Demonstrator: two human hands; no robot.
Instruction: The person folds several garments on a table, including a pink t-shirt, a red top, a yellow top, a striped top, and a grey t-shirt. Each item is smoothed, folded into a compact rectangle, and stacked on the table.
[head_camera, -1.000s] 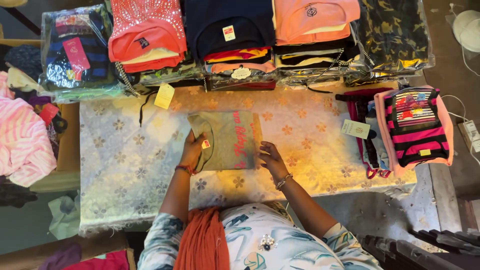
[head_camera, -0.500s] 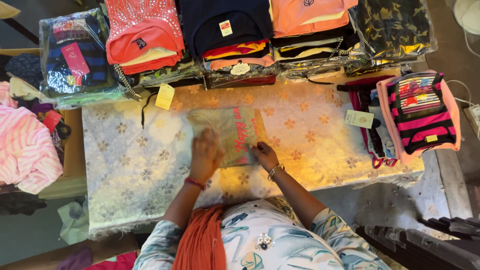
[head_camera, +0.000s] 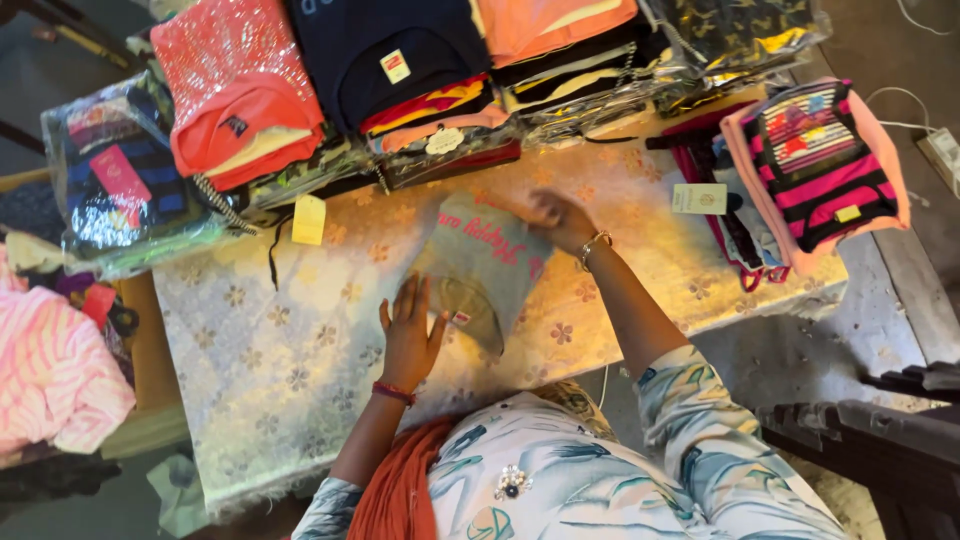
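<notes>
I see a folded grey-green cotton garment with pink lettering (head_camera: 485, 265) lying near the middle of the table covered in a cream cloth with a flower pattern (head_camera: 270, 360). My left hand (head_camera: 408, 335) lies flat on the cloth, fingers spread, its fingertips touching the garment's lower left edge; a red bangle sits at that wrist. My right hand (head_camera: 558, 218) rests on the garment's upper right corner, fingers bent down onto the fabric; I cannot tell whether they pinch it or only press it. A gold bracelet circles that wrist.

Along the far edge of the table stand piles of folded clothes in clear plastic wrap: a coral top with sparkling studs (head_camera: 232, 85), a navy top with a small yellow tag (head_camera: 395, 55) and an orange top (head_camera: 555, 20). A yellow paper tag (head_camera: 308, 219) hangs beside them. On the right end lies a pink and black striped top (head_camera: 820, 165), well apart from the garment
</notes>
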